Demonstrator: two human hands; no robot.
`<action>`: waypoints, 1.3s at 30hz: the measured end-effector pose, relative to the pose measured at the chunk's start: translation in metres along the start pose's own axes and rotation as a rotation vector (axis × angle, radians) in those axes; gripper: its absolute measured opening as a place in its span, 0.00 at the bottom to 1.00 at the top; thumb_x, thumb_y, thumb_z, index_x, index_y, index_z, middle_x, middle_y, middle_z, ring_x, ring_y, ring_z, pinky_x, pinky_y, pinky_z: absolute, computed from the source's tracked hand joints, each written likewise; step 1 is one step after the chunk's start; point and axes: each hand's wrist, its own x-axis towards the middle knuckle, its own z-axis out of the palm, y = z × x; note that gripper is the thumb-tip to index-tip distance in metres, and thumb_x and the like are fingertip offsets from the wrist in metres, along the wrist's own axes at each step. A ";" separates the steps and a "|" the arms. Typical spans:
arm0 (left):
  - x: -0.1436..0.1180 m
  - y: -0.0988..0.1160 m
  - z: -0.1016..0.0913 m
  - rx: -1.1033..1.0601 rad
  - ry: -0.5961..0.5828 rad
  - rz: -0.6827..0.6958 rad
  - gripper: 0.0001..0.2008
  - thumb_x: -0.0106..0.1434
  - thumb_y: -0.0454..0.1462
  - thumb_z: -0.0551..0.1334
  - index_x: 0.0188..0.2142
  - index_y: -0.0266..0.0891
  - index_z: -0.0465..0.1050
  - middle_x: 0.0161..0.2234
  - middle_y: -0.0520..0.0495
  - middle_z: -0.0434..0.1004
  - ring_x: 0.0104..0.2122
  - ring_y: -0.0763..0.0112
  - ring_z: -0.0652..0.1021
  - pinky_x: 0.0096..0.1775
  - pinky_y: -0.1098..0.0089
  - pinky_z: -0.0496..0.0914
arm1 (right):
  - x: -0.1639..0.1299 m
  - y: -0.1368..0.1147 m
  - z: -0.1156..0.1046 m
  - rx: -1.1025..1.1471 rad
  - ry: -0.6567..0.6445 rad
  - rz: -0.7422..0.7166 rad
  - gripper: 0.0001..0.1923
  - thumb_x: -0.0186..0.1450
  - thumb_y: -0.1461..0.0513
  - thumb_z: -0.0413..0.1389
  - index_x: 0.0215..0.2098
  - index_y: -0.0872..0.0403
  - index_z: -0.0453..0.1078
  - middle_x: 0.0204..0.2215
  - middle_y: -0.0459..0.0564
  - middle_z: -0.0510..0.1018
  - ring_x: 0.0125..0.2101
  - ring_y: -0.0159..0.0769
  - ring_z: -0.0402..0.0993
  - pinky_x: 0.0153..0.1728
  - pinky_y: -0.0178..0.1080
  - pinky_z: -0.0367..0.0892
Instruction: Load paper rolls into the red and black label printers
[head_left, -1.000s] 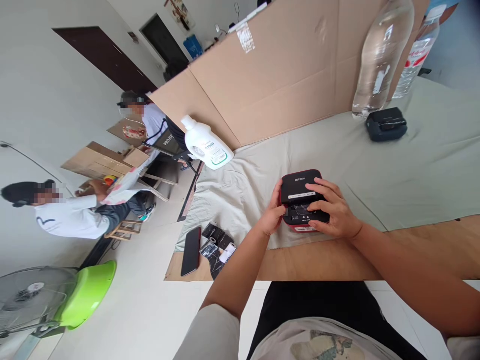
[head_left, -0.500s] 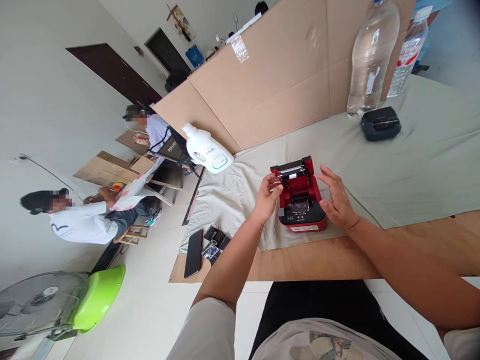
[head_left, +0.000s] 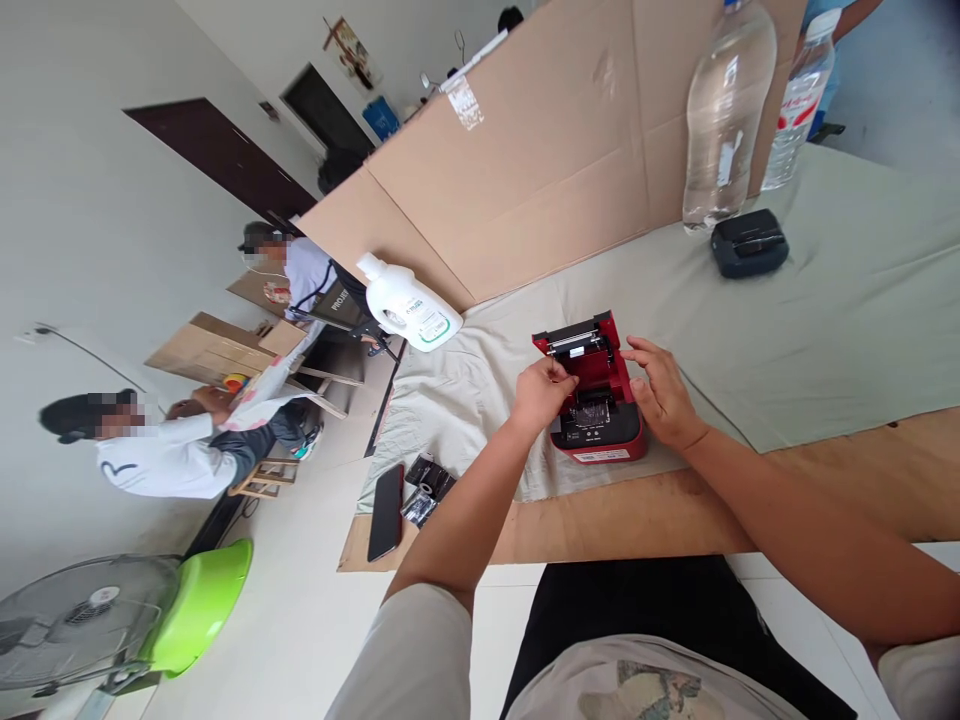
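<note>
A red and black label printer (head_left: 598, 450) stands on the cloth in front of me with its lid (head_left: 576, 338) raised. The inside of the compartment shows red walls and a dark roller. My left hand (head_left: 544, 390) reaches over the printer's left edge, thumb and fingertips drawn together at the compartment. Whatever lies between those fingertips is too small to make out. On the other side, my right hand (head_left: 664, 392) rests close against the right wall, fingers stretched and apart, with nothing in it.
A phone (head_left: 386, 512) and small black-and-silver packets (head_left: 427, 485) lie near the front left edge. Behind stand a white detergent bottle (head_left: 412, 305), a cardboard panel (head_left: 525, 150), a large clear bottle (head_left: 724, 120), a smaller water bottle (head_left: 799, 110) and a dark device (head_left: 750, 243).
My left hand has moved right and inward over the printer's edge, its fingers drawing together. My right hand stays beside the printer, fingers still apart. The whole view has shifted slightly.
</note>
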 end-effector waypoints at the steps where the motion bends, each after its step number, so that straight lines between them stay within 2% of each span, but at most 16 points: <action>1: -0.002 0.001 -0.001 0.017 -0.042 0.030 0.07 0.58 0.36 0.67 0.27 0.41 0.71 0.30 0.49 0.81 0.36 0.65 0.80 0.42 0.65 0.72 | 0.000 0.000 0.000 -0.002 -0.002 0.005 0.22 0.73 0.50 0.42 0.57 0.51 0.66 0.59 0.61 0.70 0.59 0.50 0.66 0.59 0.58 0.62; 3: -0.005 0.004 -0.001 0.085 -0.103 0.128 0.03 0.59 0.36 0.66 0.35 0.42 0.77 0.38 0.48 0.83 0.43 0.63 0.80 0.50 0.63 0.70 | 0.000 0.001 0.001 -0.005 -0.008 0.011 0.22 0.73 0.50 0.42 0.56 0.51 0.67 0.58 0.61 0.71 0.58 0.50 0.67 0.59 0.58 0.62; 5: -0.007 0.006 0.000 0.189 -0.155 0.214 0.13 0.62 0.35 0.63 0.46 0.44 0.78 0.46 0.47 0.82 0.52 0.60 0.77 0.58 0.58 0.65 | -0.001 0.002 0.002 -0.007 -0.015 0.013 0.22 0.73 0.50 0.42 0.55 0.51 0.67 0.58 0.61 0.71 0.58 0.50 0.67 0.58 0.58 0.63; 7: -0.004 0.006 0.003 0.272 -0.237 0.260 0.18 0.62 0.34 0.61 0.52 0.46 0.76 0.51 0.46 0.80 0.56 0.54 0.73 0.61 0.51 0.59 | -0.001 0.002 0.003 -0.004 -0.014 0.010 0.22 0.73 0.50 0.42 0.55 0.51 0.68 0.57 0.60 0.71 0.57 0.49 0.68 0.58 0.57 0.63; 11: 0.013 0.000 0.008 0.308 -0.453 0.367 0.18 0.57 0.33 0.64 0.47 0.46 0.79 0.48 0.42 0.80 0.55 0.45 0.72 0.59 0.46 0.59 | -0.002 0.003 0.003 0.001 -0.012 0.012 0.22 0.73 0.50 0.42 0.55 0.51 0.68 0.56 0.60 0.72 0.57 0.49 0.68 0.56 0.57 0.65; 13: 0.021 -0.003 0.010 0.307 -0.502 0.404 0.16 0.54 0.34 0.65 0.44 0.46 0.80 0.44 0.42 0.81 0.53 0.44 0.72 0.58 0.46 0.60 | -0.002 0.003 0.003 0.003 -0.019 0.021 0.22 0.73 0.50 0.42 0.55 0.50 0.68 0.56 0.59 0.72 0.57 0.49 0.68 0.56 0.57 0.66; 16: 0.025 -0.004 0.011 0.283 -0.493 0.363 0.12 0.51 0.35 0.68 0.38 0.44 0.80 0.41 0.42 0.80 0.52 0.43 0.71 0.58 0.47 0.60 | -0.002 0.004 0.002 0.007 -0.036 0.027 0.22 0.73 0.49 0.42 0.55 0.50 0.68 0.56 0.59 0.72 0.57 0.49 0.67 0.55 0.57 0.67; 19: 0.020 -0.002 0.012 0.202 -0.417 0.275 0.13 0.48 0.33 0.70 0.35 0.43 0.77 0.40 0.45 0.79 0.50 0.46 0.73 0.58 0.46 0.60 | -0.001 0.005 0.001 0.000 -0.039 0.026 0.22 0.73 0.49 0.42 0.53 0.51 0.69 0.55 0.60 0.73 0.56 0.49 0.68 0.55 0.57 0.66; 21: 0.012 -0.002 0.011 0.054 -0.358 0.242 0.16 0.47 0.31 0.69 0.36 0.43 0.73 0.38 0.48 0.78 0.45 0.54 0.75 0.58 0.48 0.61 | -0.001 0.006 -0.001 -0.008 -0.028 0.031 0.22 0.73 0.49 0.42 0.52 0.51 0.69 0.53 0.59 0.74 0.55 0.48 0.69 0.55 0.57 0.66; 24: -0.004 -0.008 0.003 -0.328 -0.280 0.238 0.16 0.50 0.30 0.66 0.38 0.41 0.67 0.36 0.51 0.75 0.40 0.64 0.76 0.53 0.56 0.67 | 0.000 0.009 -0.002 -0.036 -0.029 0.030 0.23 0.73 0.48 0.41 0.51 0.51 0.70 0.52 0.60 0.75 0.54 0.49 0.70 0.55 0.57 0.65; 27: -0.024 -0.028 -0.024 -0.595 -0.146 0.222 0.17 0.51 0.34 0.67 0.40 0.41 0.65 0.37 0.51 0.73 0.39 0.67 0.75 0.47 0.63 0.70 | 0.000 0.011 -0.001 -0.063 -0.029 0.012 0.24 0.73 0.48 0.40 0.50 0.53 0.71 0.51 0.63 0.76 0.54 0.49 0.71 0.53 0.54 0.66; 29: -0.037 -0.051 -0.056 -0.629 -0.079 0.146 0.20 0.49 0.37 0.71 0.40 0.41 0.66 0.36 0.51 0.72 0.37 0.68 0.75 0.44 0.65 0.71 | 0.000 0.011 0.001 -0.072 -0.026 0.013 0.25 0.73 0.47 0.40 0.48 0.53 0.71 0.50 0.63 0.77 0.53 0.49 0.71 0.53 0.54 0.66; 31: -0.048 -0.082 -0.096 -0.594 -0.066 0.006 0.24 0.45 0.39 0.73 0.40 0.40 0.67 0.34 0.52 0.72 0.33 0.70 0.75 0.39 0.66 0.71 | 0.000 0.009 0.002 -0.074 -0.025 0.026 0.26 0.73 0.46 0.39 0.48 0.53 0.71 0.50 0.63 0.77 0.53 0.49 0.72 0.53 0.54 0.66; 35: -0.062 -0.153 -0.166 -0.279 -0.082 -0.305 0.25 0.41 0.41 0.73 0.38 0.37 0.71 0.35 0.49 0.75 0.32 0.68 0.76 0.36 0.64 0.72 | 0.000 0.005 0.005 -0.061 -0.009 0.045 0.26 0.73 0.46 0.40 0.47 0.53 0.72 0.49 0.62 0.77 0.53 0.49 0.72 0.55 0.54 0.65; 37: -0.066 -0.180 -0.182 -0.016 -0.058 -0.352 0.23 0.44 0.42 0.71 0.40 0.37 0.73 0.37 0.47 0.78 0.35 0.64 0.77 0.40 0.63 0.73 | 0.000 0.005 0.005 -0.063 -0.007 0.049 0.25 0.73 0.46 0.40 0.47 0.52 0.72 0.49 0.62 0.77 0.53 0.49 0.72 0.55 0.54 0.65; 39: -0.068 -0.198 -0.183 0.256 -0.061 -0.361 0.22 0.47 0.42 0.69 0.42 0.38 0.75 0.39 0.46 0.80 0.40 0.60 0.78 0.45 0.61 0.71 | 0.000 0.005 0.005 -0.065 -0.009 0.042 0.25 0.73 0.47 0.40 0.47 0.52 0.72 0.49 0.62 0.77 0.53 0.48 0.71 0.55 0.54 0.65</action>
